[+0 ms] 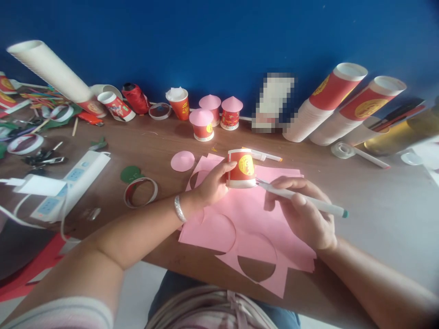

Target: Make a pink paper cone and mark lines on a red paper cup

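Note:
My left hand [216, 183] is closed around a short red paper cup [236, 173] with a yellow emblem and white rims. My right hand [307, 214] grips a white marker pen [322, 205] with a green end, its tip at the lower right edge of the cup. Below both hands lie pink paper sheets [254, 208], some with round holes cut out. A pink paper disc [183, 161] rests just beyond the sheets' left corner. Another white pen [267, 155] lies behind the cup.
Small cups with pink cone tops [201, 123] stand near the blue wall. Cup stacks [322, 100] lean at the right, beside a tape roll [343, 150]. On the left are a power strip [73, 183], a cut cup ring [140, 192] and green discs [130, 174].

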Tool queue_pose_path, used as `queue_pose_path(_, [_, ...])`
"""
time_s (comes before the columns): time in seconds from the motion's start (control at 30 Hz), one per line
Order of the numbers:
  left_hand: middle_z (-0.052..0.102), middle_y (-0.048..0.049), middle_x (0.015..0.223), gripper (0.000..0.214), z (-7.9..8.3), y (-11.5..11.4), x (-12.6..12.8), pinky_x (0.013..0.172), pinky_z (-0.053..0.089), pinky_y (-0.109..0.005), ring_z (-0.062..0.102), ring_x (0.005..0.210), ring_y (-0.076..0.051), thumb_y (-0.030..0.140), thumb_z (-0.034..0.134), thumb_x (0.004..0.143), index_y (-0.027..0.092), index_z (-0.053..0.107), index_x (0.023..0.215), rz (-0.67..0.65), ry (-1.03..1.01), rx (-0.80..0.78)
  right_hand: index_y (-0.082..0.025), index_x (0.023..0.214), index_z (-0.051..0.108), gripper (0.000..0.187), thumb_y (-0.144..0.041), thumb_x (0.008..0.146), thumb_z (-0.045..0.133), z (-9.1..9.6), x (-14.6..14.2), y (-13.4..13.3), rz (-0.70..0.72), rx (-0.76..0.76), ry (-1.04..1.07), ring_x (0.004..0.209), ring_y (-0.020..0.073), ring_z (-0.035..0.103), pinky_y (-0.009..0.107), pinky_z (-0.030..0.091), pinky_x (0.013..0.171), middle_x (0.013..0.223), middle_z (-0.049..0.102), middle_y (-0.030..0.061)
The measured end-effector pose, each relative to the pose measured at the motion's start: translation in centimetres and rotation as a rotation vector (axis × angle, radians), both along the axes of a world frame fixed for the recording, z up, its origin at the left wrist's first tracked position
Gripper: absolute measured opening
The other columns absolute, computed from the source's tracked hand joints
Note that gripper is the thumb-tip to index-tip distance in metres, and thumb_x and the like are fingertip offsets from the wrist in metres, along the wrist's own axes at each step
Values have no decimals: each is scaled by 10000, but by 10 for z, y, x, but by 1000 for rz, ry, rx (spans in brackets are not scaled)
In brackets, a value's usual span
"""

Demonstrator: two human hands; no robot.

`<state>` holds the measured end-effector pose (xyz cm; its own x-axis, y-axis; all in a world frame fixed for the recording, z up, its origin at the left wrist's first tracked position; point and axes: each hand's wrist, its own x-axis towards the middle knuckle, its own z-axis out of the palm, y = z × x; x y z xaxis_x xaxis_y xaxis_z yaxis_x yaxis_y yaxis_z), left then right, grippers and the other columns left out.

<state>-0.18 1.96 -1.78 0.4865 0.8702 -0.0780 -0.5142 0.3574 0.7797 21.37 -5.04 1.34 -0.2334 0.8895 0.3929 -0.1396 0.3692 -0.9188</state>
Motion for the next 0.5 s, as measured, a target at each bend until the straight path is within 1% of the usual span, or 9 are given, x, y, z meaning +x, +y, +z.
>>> queue_pose_path(0.07, [765, -119, 1145, 408, 5, 0, 1, 1061, 494, -474, 669, 1215, -344, 511, 719, 909, 178, 738, 1144, -35, -15, -13, -241, 1214, 702, 243, -405, 1086, 577, -4, 0, 3, 17, 40, -23, 836, 215, 721, 445, 624, 815, 974, 726, 49])
queue_pose_path(0.1, [771, -124, 1111, 431, 6, 0, 1, 1049, 499, -479, 688, 1173, -345, 538, 720, 908, 172, 741, 1135, -61, -15, 2, -244, 1221, 697, 240, -401, 1088, 573, -4, -1, 4, 33, 61, -50, 872, 221, 723, 458, 619, 848, 1000, 729, 53])
queue_pose_path(0.2, [765, -119, 986, 494, 7, -4, 2, 980, 522, -480, 726, 1009, -326, 629, 726, 903, 167, 739, 1078, -139, 11, 75, -236, 1184, 696, 227, -393, 1096, 559, 0, -4, 5, 89, 125, -167, 931, 232, 722, 458, 608, 876, 968, 741, 52])
queue_pose_path(0.27, [755, -101, 986, 452, 4, -6, 2, 965, 526, -455, 722, 983, -296, 604, 745, 910, 183, 726, 1073, -117, 37, 92, -227, 1131, 697, 197, -378, 1088, 578, 4, -7, 4, 109, 169, -214, 924, 223, 717, 433, 606, 852, 931, 742, 46])
queue_pose_path(0.37, [746, -86, 1076, 366, -1, -7, 2, 989, 512, -408, 699, 1063, -268, 502, 769, 921, 207, 710, 1129, -16, 62, 87, -228, 1052, 675, 96, -306, 1061, 618, 7, -8, -1, 125, 197, -230, 846, 192, 703, 369, 596, 764, 877, 724, 22])
queue_pose_path(0.43, [744, -95, 1104, 359, -2, -6, 2, 994, 509, -406, 689, 1089, -272, 463, 775, 905, 198, 711, 1140, 0, 59, 85, -232, 1022, 655, 41, -248, 1042, 623, 7, -7, -5, 82, 190, -263, 803, 179, 696, 345, 581, 725, 850, 707, 9])
queue_pose_path(0.5, [748, -111, 1124, 378, -1, -5, 2, 989, 517, -425, 691, 1086, -287, 435, 773, 879, 183, 716, 1155, -25, 40, 63, -235, 1027, 646, 33, -208, 1024, 626, 4, -4, -9, -25, 190, -292, 796, 179, 695, 351, 581, 729, 870, 703, 10])
